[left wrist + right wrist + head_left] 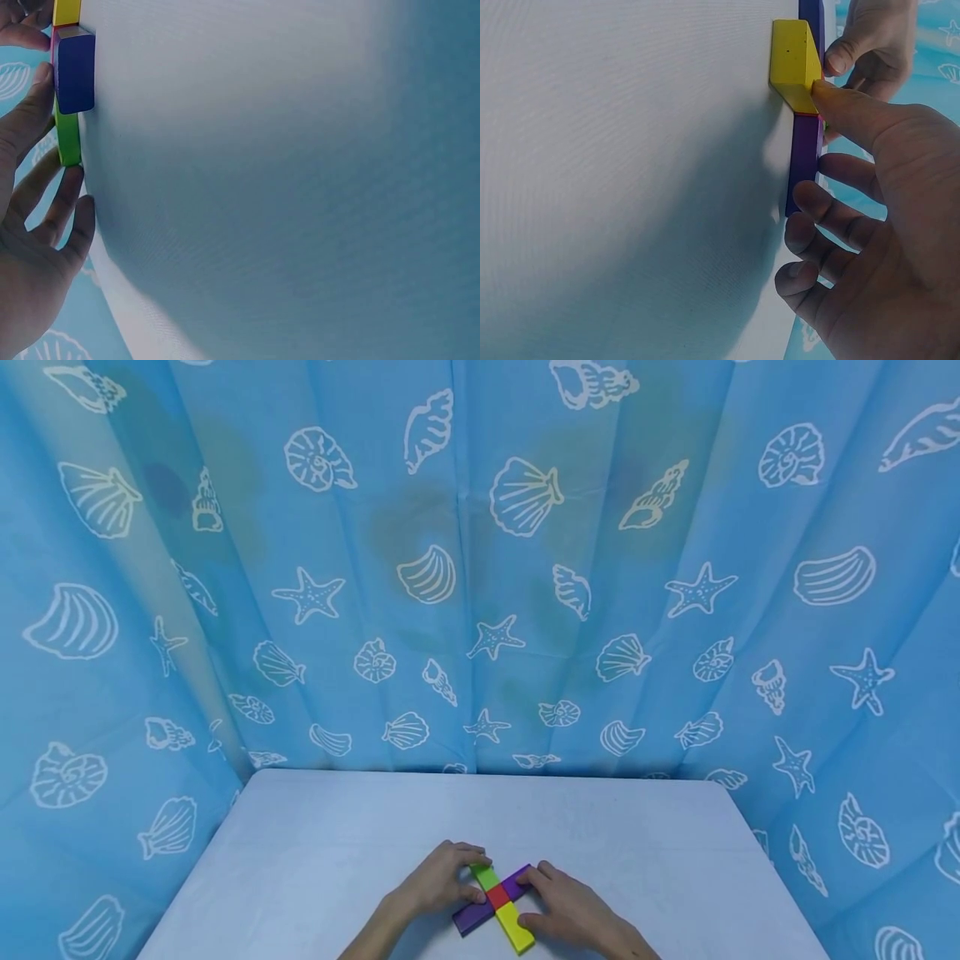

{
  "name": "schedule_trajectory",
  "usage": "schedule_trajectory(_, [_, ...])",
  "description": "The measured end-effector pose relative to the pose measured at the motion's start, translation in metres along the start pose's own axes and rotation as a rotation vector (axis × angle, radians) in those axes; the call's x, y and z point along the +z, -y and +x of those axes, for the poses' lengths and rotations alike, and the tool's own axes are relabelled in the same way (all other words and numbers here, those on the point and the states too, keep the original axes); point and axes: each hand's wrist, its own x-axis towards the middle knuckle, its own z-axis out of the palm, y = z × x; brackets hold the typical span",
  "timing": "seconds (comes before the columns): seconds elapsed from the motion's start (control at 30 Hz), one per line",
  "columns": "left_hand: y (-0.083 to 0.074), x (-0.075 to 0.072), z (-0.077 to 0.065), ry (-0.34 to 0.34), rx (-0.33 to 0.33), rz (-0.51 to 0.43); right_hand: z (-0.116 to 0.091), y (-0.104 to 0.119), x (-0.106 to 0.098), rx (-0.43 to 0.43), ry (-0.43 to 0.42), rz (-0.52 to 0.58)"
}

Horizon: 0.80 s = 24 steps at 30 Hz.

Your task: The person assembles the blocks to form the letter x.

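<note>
Coloured blocks lie flat on the white table in a cross. A red block (pixel 498 897) forms its middle, with a green block (pixel 484 877) at the far left, a yellow block (pixel 516 930) at the near right, and purple blocks on the other two sides, one left purple block (pixel 472 917) and one right purple block (pixel 517 882). My left hand (pixel 437 878) grips the cross, fingers by the green block's far end, thumb in the corner beside the left purple block. My right hand (pixel 568 907) holds the other side, thumb against the yellow block (pixel 789 56), index finger at the right purple block (pixel 804 150).
The white table (pixel 337 827) spreads around the blocks, its far edge close to a blue curtain (pixel 525 693) printed with white shells and starfish. The curtain also hangs along the left and right sides.
</note>
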Motion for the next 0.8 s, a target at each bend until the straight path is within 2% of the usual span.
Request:
schedule_trajectory(0.17, [0.0, 0.0, 0.0, 0.007, -0.021, 0.003, 0.001, 0.0, 0.0, -0.006, 0.0, -0.015])
schedule_trajectory(0.3, [0.0, 0.001, -0.001, 0.004, -0.013, 0.008, -0.001, -0.003, 0.0, -0.03, 0.001, -0.025])
schedule_trajectory(0.5, [0.0, -0.001, -0.007, -0.048, 0.003, 0.001, -0.006, -0.007, -0.005, -0.048, -0.03, 0.019])
schedule_trajectory(0.67, [0.0, -0.009, -0.017, -0.157, -0.02, 0.052, -0.007, -0.013, -0.013, -0.049, -0.164, 0.031])
schedule_trajectory(0.8, [0.005, -0.015, -0.027, -0.279, -0.044, 0.122, -0.005, -0.024, -0.021, -0.001, -0.346, -0.002])
